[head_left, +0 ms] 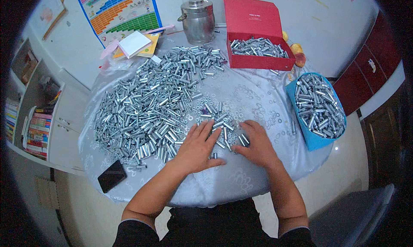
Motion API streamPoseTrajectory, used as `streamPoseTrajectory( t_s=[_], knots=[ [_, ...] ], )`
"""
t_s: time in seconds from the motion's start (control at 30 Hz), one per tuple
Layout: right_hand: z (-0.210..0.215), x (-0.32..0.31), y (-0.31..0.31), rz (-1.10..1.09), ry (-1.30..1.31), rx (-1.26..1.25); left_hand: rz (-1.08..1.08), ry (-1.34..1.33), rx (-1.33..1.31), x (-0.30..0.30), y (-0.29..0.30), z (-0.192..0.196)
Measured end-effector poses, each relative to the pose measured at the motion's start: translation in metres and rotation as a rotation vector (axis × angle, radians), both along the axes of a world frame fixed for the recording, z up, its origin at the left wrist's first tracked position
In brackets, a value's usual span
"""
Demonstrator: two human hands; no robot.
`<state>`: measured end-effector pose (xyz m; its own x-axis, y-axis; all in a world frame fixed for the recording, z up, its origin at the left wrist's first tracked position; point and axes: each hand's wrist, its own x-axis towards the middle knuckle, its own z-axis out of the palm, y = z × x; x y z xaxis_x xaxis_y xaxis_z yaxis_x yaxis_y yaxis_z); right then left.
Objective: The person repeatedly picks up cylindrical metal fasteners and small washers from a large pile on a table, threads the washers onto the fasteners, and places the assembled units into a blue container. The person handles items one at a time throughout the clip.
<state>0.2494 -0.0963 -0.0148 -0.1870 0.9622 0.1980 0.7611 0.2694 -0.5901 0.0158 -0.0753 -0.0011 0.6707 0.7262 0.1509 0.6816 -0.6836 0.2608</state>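
A big heap of shiny metal sleeves (150, 100), short tubes by their look, spreads over the left half of the table. My left hand (195, 148) lies palm down at the heap's near right edge, fingers stretched and thumb pointing right. Between my hands are a smaller cluster of sleeves (221, 118) and several small washers (206, 102). My right hand (258, 143) is beside a few sleeves (243, 139), its thumb and fingers apart around them; whether it touches them I cannot tell. One sleeve (214, 155) sits near my left thumb.
A red box (258, 62) with its lid up and a blue container (316, 140), both full of metal pieces, stand at the right. Behind are a steel pot (197, 23) and notebooks (135, 43). A black phone (112, 176) lies near the front left table edge.
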Motion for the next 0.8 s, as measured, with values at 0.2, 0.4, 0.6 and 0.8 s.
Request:
streamPoseTrajectory(
  t_s=[0.2, 0.4, 0.6, 0.8],
  knots=[
    [-0.025, -0.041, 0.036, -0.006, 0.134, 0.02, 0.109, -0.09, 0.044, -0.011, 0.02, -0.015],
    [-0.003, -0.061, 0.063, 0.078, 0.388, -0.014, 0.264, -0.121, 0.09, -0.031, 0.035, -0.006],
    [0.023, -0.036, 0.072, 0.024, 0.165, -0.093, 0.057, -0.014, -0.026, -0.044, 0.022, 0.007],
    [0.007, -0.052, 0.071, 0.183, -0.046, -0.104, 0.102, -0.043, -0.017, -0.039, 0.025, -0.005]
  ],
)
